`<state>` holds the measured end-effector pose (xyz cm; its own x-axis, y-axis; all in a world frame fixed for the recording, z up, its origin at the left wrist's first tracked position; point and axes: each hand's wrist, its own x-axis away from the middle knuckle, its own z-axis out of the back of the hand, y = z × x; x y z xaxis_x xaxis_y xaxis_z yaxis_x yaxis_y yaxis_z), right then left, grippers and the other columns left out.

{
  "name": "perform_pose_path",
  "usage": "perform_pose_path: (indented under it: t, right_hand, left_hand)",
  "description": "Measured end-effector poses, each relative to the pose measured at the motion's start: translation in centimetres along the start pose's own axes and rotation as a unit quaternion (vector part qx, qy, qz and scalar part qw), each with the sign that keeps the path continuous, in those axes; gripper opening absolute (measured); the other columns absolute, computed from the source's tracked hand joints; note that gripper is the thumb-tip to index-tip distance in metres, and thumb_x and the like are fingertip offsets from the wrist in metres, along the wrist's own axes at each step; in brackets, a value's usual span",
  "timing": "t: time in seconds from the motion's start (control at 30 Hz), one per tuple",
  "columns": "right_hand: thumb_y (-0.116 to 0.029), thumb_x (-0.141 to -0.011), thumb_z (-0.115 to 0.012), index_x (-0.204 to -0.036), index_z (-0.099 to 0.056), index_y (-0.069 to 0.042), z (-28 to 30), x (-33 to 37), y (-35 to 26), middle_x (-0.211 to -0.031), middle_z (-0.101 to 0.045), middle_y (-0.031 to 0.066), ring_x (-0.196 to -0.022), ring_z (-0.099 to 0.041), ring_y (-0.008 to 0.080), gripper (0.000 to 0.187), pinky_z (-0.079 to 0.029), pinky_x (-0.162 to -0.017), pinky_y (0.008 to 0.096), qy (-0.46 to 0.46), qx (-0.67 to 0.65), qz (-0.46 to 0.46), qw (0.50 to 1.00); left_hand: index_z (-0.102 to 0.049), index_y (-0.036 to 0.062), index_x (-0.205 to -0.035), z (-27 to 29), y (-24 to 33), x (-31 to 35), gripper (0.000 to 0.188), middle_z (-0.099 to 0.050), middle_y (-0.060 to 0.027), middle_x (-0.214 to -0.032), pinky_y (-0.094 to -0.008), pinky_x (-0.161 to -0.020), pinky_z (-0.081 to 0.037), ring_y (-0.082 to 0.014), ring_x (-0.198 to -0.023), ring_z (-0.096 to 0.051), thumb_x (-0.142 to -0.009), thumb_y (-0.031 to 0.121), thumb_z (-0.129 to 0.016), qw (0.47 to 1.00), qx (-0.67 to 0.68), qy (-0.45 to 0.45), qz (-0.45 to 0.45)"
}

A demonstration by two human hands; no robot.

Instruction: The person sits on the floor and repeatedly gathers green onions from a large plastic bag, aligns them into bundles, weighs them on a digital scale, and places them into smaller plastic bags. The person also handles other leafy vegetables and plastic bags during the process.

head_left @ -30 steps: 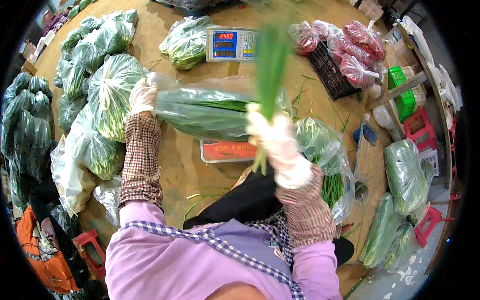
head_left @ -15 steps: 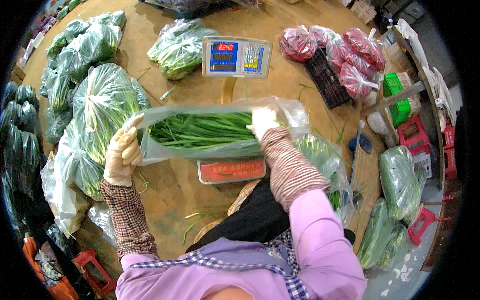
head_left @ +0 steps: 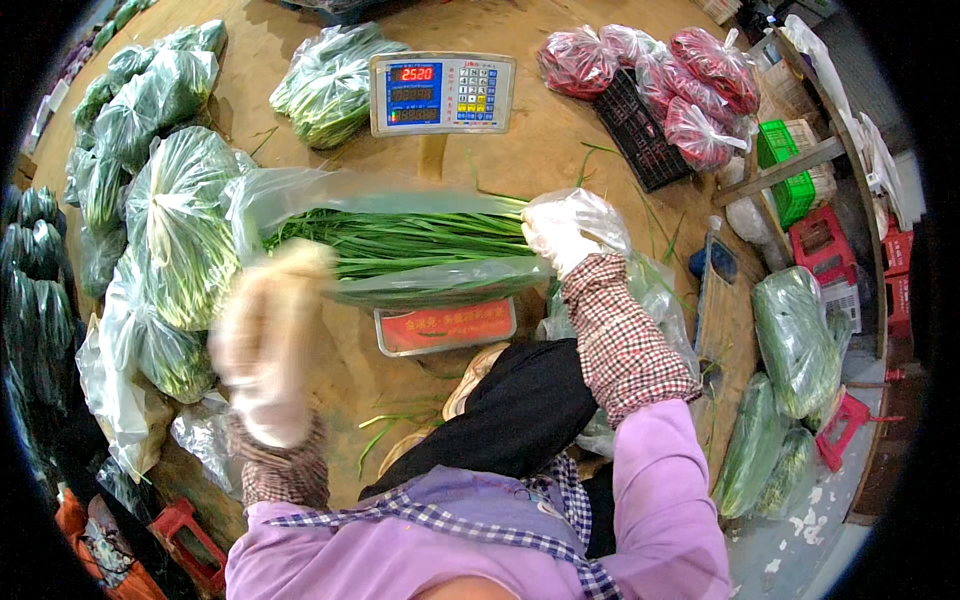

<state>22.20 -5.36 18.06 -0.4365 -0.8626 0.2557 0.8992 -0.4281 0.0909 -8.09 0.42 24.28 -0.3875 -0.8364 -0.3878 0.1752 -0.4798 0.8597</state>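
Head view: greens (head_left: 430, 238) lie in a bag (head_left: 440, 284) over the red plate (head_left: 446, 328). Right hand (head_left: 575, 230) touches their right end; left hand (head_left: 270, 335), blurred, is by their left. Whether the fingers (head_left: 538, 228) grip, I cannot tell.

Bulging clear bags of greens (head_left: 180, 235) are crowding the left edge of the brown surface (head_left: 545, 135), and dark bags (head_left: 45, 310) are bunching farther left. Another bag of greens (head_left: 335, 85) is sitting toward the far edge. Near the far right corner, bags of red produce (head_left: 710, 75) are clustering at a black crate (head_left: 643, 130). By the right edge, a green crate (head_left: 776, 142) is standing.
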Motion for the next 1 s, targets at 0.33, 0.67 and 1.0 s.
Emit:
perform_pose_path:
  t: [0.33, 0.67, 1.0]
  right_hand:
    - [-0.019, -0.075, -0.050, -0.098, -0.061, -0.012, -8.2, -2.1, 4.4, -0.091, -0.062, 0.0111, -0.083, -0.059, 0.0262, 0.026, -0.045, -0.074, 0.0364, -0.136, -0.171, 0.154, 0.964]
    - [-0.021, -0.075, -0.053, -0.102, -0.058, -0.008, -10.7, -6.3, 5.2, -0.095, -0.061, 0.0135, -0.090, -0.058, 0.0257, 0.031, -0.044, -0.079, 0.0334, -0.008, -0.451, 0.078, 0.889]
    - [-0.008, -0.075, -0.049, -0.108, -0.055, -0.013, -13.3, -6.7, 4.3, -0.114, -0.052, 0.0135, -0.104, -0.050, 0.0309, 0.034, -0.040, -0.089, 0.0356, 0.036, -0.234, 0.104, 0.966]
  left_hand:
    - [-0.042, 0.0101, -0.122, -20.3, -14.5, -2.1, 0.044, -0.044, -0.0141, -0.120, -0.0448, -0.093, -0.033, -0.0299, -0.112, -0.042, -0.078, 0.007, -0.041, 0.781, -0.402, -0.477, -0.025]
    - [-0.054, 0.0206, -0.113, -17.5, -14.3, 1.1, 0.029, -0.037, -0.0145, -0.129, -0.0453, -0.096, -0.029, -0.0302, -0.116, -0.038, -0.087, 0.022, -0.041, 0.776, -0.386, -0.496, -0.046]
    - [-0.053, 0.0251, -0.114, -16.7, -14.9, 2.2, 0.032, -0.037, -0.0127, -0.131, -0.0495, -0.095, -0.028, -0.0296, -0.116, -0.039, -0.085, 0.018, -0.042, 0.796, -0.359, -0.483, -0.061]
